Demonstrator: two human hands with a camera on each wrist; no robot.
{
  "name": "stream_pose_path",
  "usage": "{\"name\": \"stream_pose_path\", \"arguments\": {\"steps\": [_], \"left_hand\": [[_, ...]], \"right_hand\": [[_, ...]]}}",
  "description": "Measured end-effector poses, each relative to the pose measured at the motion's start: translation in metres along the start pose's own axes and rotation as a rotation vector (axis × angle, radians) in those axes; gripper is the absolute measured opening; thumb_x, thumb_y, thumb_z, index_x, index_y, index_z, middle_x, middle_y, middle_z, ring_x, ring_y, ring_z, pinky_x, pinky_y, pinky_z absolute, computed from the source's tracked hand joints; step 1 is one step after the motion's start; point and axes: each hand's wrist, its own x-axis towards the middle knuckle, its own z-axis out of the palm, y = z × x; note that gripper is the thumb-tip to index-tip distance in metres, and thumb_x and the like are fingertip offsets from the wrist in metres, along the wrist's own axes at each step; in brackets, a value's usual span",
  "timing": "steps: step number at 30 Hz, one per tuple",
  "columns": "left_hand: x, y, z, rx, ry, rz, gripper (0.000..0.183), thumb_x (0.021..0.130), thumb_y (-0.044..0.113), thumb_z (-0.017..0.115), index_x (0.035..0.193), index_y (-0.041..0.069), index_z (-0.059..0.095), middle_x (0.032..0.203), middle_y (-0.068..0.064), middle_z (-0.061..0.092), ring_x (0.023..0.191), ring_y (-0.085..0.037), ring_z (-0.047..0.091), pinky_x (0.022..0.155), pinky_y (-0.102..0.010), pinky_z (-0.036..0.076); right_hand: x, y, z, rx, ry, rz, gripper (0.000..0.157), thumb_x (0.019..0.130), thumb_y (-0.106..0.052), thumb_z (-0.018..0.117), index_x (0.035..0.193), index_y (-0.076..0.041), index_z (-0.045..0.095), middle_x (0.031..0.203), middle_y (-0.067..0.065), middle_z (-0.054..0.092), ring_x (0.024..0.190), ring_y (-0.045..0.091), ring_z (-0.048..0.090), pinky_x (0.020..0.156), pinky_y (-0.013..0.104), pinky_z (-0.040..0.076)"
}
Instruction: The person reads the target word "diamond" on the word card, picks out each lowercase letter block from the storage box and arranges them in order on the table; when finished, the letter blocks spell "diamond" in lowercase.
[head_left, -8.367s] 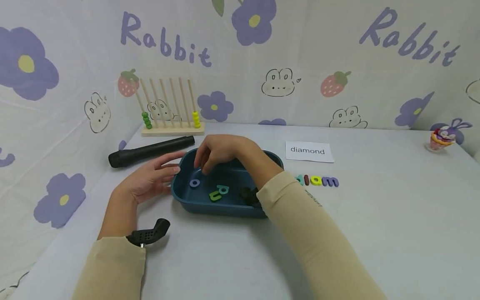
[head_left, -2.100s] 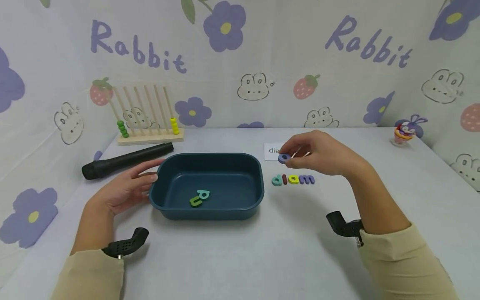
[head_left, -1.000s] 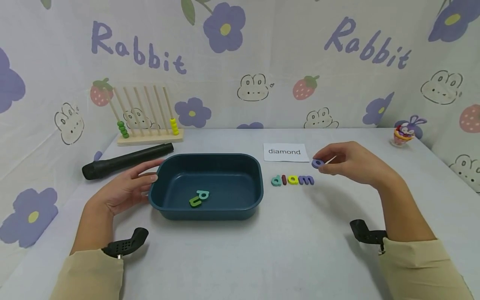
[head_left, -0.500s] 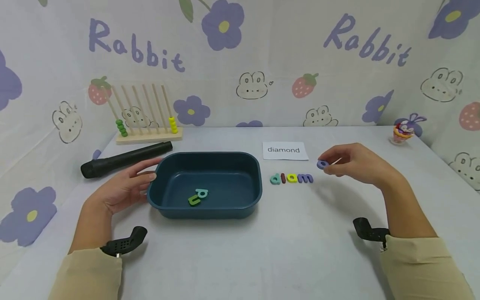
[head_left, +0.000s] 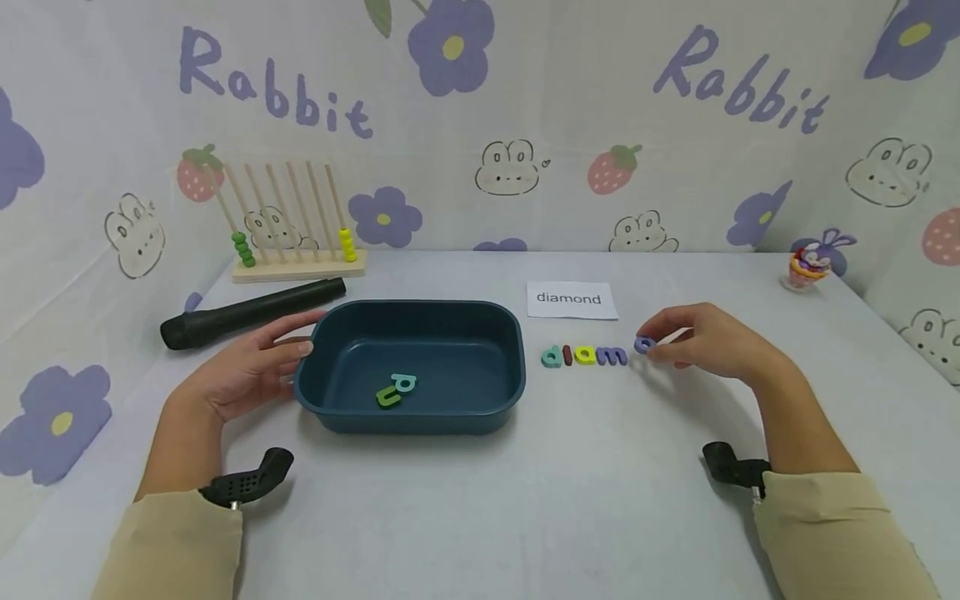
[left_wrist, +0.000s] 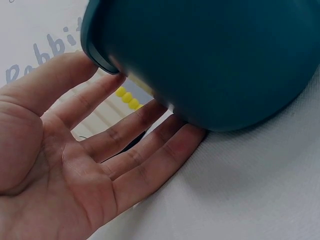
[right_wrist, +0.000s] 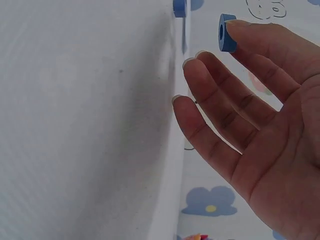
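The right hand (head_left: 708,344) pinches a small blue foam ring letter (head_left: 644,343); the left hand's (head_left: 251,373) straight fingers touch the dark teal plastic tray (head_left: 330,327).

A: Room round the right hand (head_left: 708,343)?

B: Bare table (head_left: 600,500) on its near side & to its right, wide open. To its left the letter row (head_left: 584,357) sits just beside the fingertips; word card (head_left: 572,300) beyond that.

A: Left hand (head_left: 251,371)?

B: Blocked to its right by the tray (head_left: 408,417), fingers against the wall. Black mic (head_left: 251,312) lies just beyond it, abacus (head_left: 296,223) further back. Near side is free.
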Motion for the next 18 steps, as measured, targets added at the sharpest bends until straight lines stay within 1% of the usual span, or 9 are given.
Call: {"name": "stream_pose_path", "arguments": {"steps": [4,10,13,18], "left_hand": [[0.000,0.001,0.000,0.006,0.003,-0.004,0.063,0.105,0.026,0.063,0.161,0.028,0.035,0.136,0.012,0.061,0.116,-0.014,0.066,0.094,-0.035,0.056],[0.000,0.001,0.000,0.012,0.004,-0.004,0.063,0.105,0.027,0.062,0.161,0.028,0.034,0.138,0.012,0.059,0.117,-0.013,0.065,0.094,-0.035,0.056],[0.000,0.001,0.000,0.013,0.007,-0.004,0.064,0.105,0.027,0.063,0.161,0.028,0.034,0.140,0.011,0.057,0.118,-0.013,0.065,0.094,-0.035,0.056],[-0.001,0.002,0.000,0.026,0.008,-0.007,0.063,0.105,0.028,0.063,0.161,0.029,0.035,0.144,0.008,0.054,0.120,-0.013,0.063,0.095,-0.036,0.055]], "right_hand": [[0.002,0.002,0.003,-0.006,-0.014,-0.003,0.038,0.094,-0.020,0.072,0.129,-0.005,0.068,0.127,0.015,0.068,0.105,0.024,0.063,0.082,0.031,0.054],[0.006,0.006,0.006,-0.021,-0.029,0.028,0.040,0.094,-0.021,0.072,0.131,-0.006,0.067,0.127,0.016,0.066,0.106,0.026,0.060,0.081,0.031,0.052],[0.008,0.007,0.008,-0.039,-0.022,0.044,0.040,0.094,-0.022,0.073,0.131,-0.007,0.067,0.126,0.017,0.065,0.105,0.027,0.059,0.079,0.031,0.050],[0.009,0.007,0.013,-0.090,0.009,0.068,0.037,0.092,-0.023,0.075,0.127,-0.011,0.069,0.115,0.013,0.061,0.102,0.028,0.055,0.076,0.032,0.046]]}}
